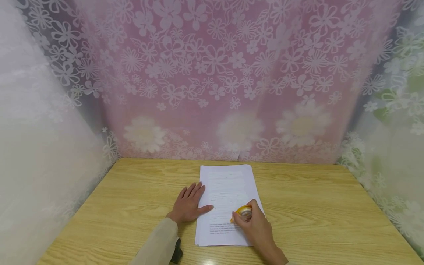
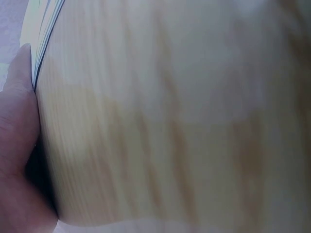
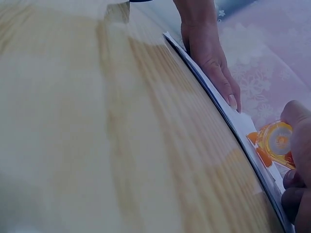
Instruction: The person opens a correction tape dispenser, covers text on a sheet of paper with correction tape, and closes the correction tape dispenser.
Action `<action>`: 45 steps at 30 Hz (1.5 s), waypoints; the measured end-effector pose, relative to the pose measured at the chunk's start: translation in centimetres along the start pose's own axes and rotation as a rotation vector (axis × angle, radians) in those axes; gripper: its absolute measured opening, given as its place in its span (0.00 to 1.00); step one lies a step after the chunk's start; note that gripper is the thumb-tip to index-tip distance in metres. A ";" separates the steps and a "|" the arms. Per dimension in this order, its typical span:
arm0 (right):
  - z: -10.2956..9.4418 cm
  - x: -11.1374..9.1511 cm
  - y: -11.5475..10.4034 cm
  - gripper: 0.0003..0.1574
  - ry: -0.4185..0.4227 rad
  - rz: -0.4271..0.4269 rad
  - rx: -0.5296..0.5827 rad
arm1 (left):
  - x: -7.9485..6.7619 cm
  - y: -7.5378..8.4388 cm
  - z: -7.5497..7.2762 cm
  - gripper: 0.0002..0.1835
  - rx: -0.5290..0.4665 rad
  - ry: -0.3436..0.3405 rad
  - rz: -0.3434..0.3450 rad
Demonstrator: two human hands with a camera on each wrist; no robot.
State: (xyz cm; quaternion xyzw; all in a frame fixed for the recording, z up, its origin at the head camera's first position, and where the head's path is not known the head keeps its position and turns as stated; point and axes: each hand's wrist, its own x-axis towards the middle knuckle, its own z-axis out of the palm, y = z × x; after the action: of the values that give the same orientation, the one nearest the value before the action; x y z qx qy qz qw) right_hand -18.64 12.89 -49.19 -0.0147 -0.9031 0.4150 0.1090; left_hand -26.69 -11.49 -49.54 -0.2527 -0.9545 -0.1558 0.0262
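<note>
A stack of white paper (image 1: 228, 184) lies on the wooden table, its top sheet bearing a block of dark printed text near the bottom. White strips cover the lines higher up the sheet. My right hand (image 1: 260, 230) pinches an orange, see-through correction tape dispenser (image 1: 244, 213) over the sheet, just above the printed text. In the right wrist view the dispenser (image 3: 276, 143) shows a round reel inside, with its tip at the paper. My left hand (image 1: 189, 204) rests with spread, straight fingers on the table and the stack's left edge, the thumb on the sheet.
The light wooden table (image 1: 311, 206) extends on both sides of the stack. A pink floral curtain (image 1: 232, 73) hangs along the back edge, with pale curtains (image 1: 49, 147) at the sides. A dark object (image 1: 177, 252) shows by the left wrist.
</note>
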 end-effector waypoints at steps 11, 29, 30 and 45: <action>-0.2 0.0 0.2 0.28 0.004 0.031 0.012 | 0.0 -0.1 0.1 0.44 -0.028 -0.014 -0.004; -0.4 0.2 0.3 0.28 0.006 0.046 0.011 | 0.2 -0.5 0.6 0.44 -0.033 -0.008 -0.003; -0.4 0.2 0.4 0.28 0.008 0.046 0.010 | 0.2 -0.5 0.5 0.44 -0.037 -0.006 0.000; -0.6 0.2 0.3 0.26 0.035 0.043 0.027 | 0.1 -0.2 0.0 0.44 -0.016 -0.022 -0.008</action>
State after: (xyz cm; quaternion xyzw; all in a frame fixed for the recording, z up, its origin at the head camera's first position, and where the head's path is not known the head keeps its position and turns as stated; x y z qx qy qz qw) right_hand -18.71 13.53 -49.05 -0.0400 -0.8949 0.4291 0.1158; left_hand -26.88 -11.58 -49.63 -0.2510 -0.9544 -0.1607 0.0131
